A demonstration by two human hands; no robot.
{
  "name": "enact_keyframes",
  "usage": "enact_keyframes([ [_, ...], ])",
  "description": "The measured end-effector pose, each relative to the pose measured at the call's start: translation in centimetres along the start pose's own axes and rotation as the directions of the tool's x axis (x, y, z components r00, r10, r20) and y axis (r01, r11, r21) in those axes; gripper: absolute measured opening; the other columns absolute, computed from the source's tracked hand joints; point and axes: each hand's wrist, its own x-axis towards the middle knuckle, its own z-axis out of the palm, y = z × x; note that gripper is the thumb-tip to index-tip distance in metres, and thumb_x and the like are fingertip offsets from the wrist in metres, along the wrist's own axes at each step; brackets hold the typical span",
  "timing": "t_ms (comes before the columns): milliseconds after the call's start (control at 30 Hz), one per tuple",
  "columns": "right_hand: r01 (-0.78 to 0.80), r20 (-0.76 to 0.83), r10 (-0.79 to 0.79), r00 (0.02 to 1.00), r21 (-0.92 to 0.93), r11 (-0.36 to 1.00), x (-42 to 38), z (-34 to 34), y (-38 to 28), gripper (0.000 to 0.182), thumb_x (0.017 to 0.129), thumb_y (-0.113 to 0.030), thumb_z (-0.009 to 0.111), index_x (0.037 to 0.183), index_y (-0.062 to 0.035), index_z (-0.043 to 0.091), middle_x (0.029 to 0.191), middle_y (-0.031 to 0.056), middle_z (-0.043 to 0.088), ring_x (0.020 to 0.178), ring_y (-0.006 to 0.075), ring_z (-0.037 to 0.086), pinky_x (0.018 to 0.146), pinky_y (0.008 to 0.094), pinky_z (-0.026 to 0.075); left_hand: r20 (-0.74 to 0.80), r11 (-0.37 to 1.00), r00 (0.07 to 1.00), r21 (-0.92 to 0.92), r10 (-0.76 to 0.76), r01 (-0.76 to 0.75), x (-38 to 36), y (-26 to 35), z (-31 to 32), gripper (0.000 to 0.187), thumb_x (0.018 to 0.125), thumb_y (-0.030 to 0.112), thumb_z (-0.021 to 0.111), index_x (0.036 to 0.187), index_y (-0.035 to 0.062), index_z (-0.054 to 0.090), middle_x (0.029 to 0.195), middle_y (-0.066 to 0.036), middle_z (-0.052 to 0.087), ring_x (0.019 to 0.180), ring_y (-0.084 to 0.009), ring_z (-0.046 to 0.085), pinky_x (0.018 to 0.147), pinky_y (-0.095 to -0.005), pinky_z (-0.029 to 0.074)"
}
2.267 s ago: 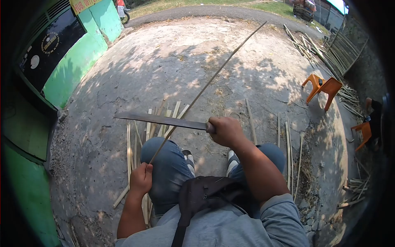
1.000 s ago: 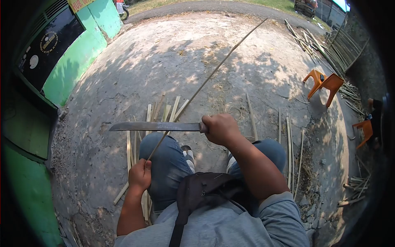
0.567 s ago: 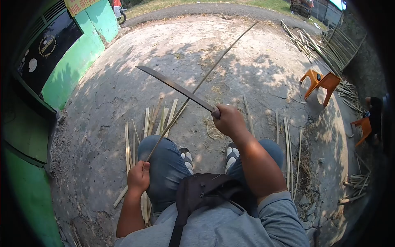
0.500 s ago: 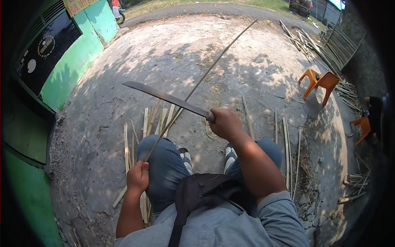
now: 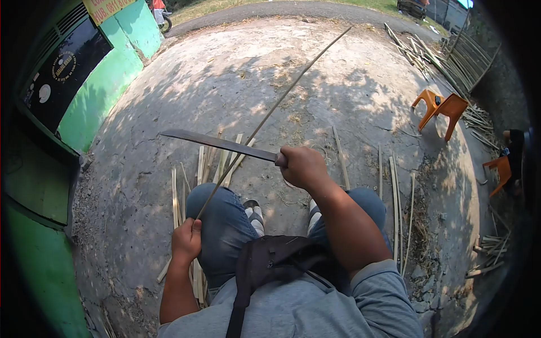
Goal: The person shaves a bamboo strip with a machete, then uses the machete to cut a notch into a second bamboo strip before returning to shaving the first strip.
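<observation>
I see the person sitting with bent knees, and both hands are busy. The left hand, at the lower left of the frame beside the left knee, has its grip closed around the near end of a long thin stick, with the thumb lying on top. From there the stick rises slantwise past the knee to the upper right of the centre, where its far tip is. The right hand, near the middle of the frame, has its grip wrapped firmly on the handle of a machete. The blade points to the left, its tip slightly higher than the handle, and it crosses the stick above the left knee; if blade and stick are touching, I cannot tell. A black bag lies at the person's waist. Pale strips are on the concrete ground around the left knee, and some other strips lie to the right of the right knee. At the upper right there is an orange chair, and more sticks are lying loosely beyond it. At the right edge, another person is partly visible in the shade.
</observation>
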Motion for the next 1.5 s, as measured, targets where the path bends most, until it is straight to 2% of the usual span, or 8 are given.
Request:
enact_keyframes([
  [300, 0.04, -0.046, -0.04, 0.998, -0.002, 0.999, -0.6, -0.3, -0.4, 0.02, 0.091, -0.028, 0.07, 0.086, -0.0091, 0.067, 0.077, 0.0211, 0.069, 0.077, 0.0459, 0.068, 0.067, 0.0574, 0.052, 0.005, 0.997, 1.0, -0.068, -0.029, 0.029, 0.0, 0.6, -0.5, 0.052, 0.107, 0.048, 0.054, 0.086, 0.0011, 0.059, 0.077, -0.024, 0.063, 0.076, -0.0465, 0.064, 0.066, -0.048, 0.047],
  [500, 0.052, -0.036, -0.051, 0.998, 0.021, 0.998, -1.3, -1.6, -0.5, 0.022, 0.09, -0.029, 0.072, 0.085, -0.0083, 0.066, 0.074, 0.0209, 0.068, 0.076, 0.0459, 0.068, 0.067, 0.0571, 0.053, -0.002, 0.997, 1.0, -0.075, -0.021, 0.02, 0.3, 1.4, 0.0, 0.053, 0.107, 0.05, 0.053, 0.086, 0.0027, 0.061, 0.077, -0.022, 0.065, 0.077, -0.0463, 0.065, 0.066, -0.0493, 0.048],
  [700, 0.096, -0.094, -0.098, 0.991, -0.029, 0.995, -1.4, -2.6, 0.1, 0.019, 0.093, -0.029, 0.07, 0.089, -0.0103, 0.067, 0.075, 0.0175, 0.07, 0.073, 0.0409, 0.07, 0.066, 0.0544, 0.054, 0.003, 0.994, 1.0, -0.105, 0.01, -0.01, 0.9, 2.7, 0.2, 0.057, 0.107, 0.055, 0.051, 0.084, 0.0034, 0.06, 0.074, -0.022, 0.063, 0.075, -0.0468, 0.065, 0.065, -0.0513, 0.048],
  [733, 0.087, -0.095, -0.089, 0.992, -0.028, 0.996, -1.3, -2.8, 0.3, 0.019, 0.093, -0.029, 0.069, 0.089, -0.0103, 0.067, 0.075, 0.0175, 0.07, 0.072, 0.0408, 0.07, 0.066, 0.0545, 0.054, -0.003, 0.993, 1.0, -0.118, 0.012, -0.013, 1.0, 2.9, 0.3, 0.058, 0.107, 0.056, 0.051, 0.084, 0.0025, 0.059, 0.072, -0.022, 0.061, 0.072, -0.0456, 0.063, 0.063, -0.0494, 0.047],
  [867, 0.065, -0.083, -0.064, 0.994, 0.011, 0.998, -1.4, -3.2, 1.0, 0.019, 0.092, -0.029, 0.069, 0.087, -0.011, 0.066, 0.075, 0.0171, 0.07, 0.072, 0.0405, 0.071, 0.066, 0.0549, 0.054, 0.002, 0.983, 0.999, -0.178, 0.044, -0.043, 1.2, 3.7, 0.3, 0.059, 0.108, 0.053, 0.051, 0.083, 0.0003, 0.054, 0.065, -0.015, 0.051, 0.062, -0.0233, 0.05, 0.061, -0.0398, 0.043],
  [967, 0.051, -0.076, -0.047, 0.996, 0.039, 0.998, -1.7, -3.5, 1.4, 0.018, 0.092, -0.028, 0.069, 0.087, -0.0113, 0.067, 0.075, 0.0171, 0.07, 0.074, 0.0408, 0.071, 0.066, 0.0548, 0.054, 0.008, 0.989, 0.999, -0.14, 0.049, -0.047, 1.4, 4.1, 0.3, 0.058, 0.108, 0.053, 0.052, 0.082, 0.0013, 0.057, 0.069, -0.021, 0.058, 0.066, -0.0405, 0.062, 0.061, -0.0448, 0.046],
  [1200, 0.017, -0.061, -0.012, 0.998, 0.087, 0.996, -2.1, -4.4, 2.1, 0.022, 0.094, -0.031, 0.068, 0.087, -0.0104, 0.067, 0.076, 0.0179, 0.07, 0.075, 0.0423, 0.071, 0.066, 0.0554, 0.054, 0.019, 0.984, 0.998, -0.171, 0.057, -0.053, 1.7, 5.2, 0.6, 0.058, 0.108, 0.052, 0.053, 0.081, 0.0008, 0.055, 0.065, -0.017, 0.052, 0.059, -0.0271, 0.052, 0.059, -0.0406, 0.043],
  [1500, 0.008, -0.033, -0.004, 0.999, 0.145, 0.989, -2.9, -4.5, 3.0, 0.018, 0.091, -0.03, 0.069, 0.088, -0.0113, 0.069, 0.078, 0.0192, 0.07, 0.076, 0.0445, 0.07, 0.067, 0.0563, 0.055, 0.014, 0.985, 0.998, -0.163, 0.055, -0.052, 1.8, 6.7, 0.9, 0.059, 0.108, 0.054, 0.053, 0.081, 0.0012, 0.054, 0.064, -0.014, 0.049, 0.06, -0.0218, 0.049, 0.06, -0.039, 0.043],
])
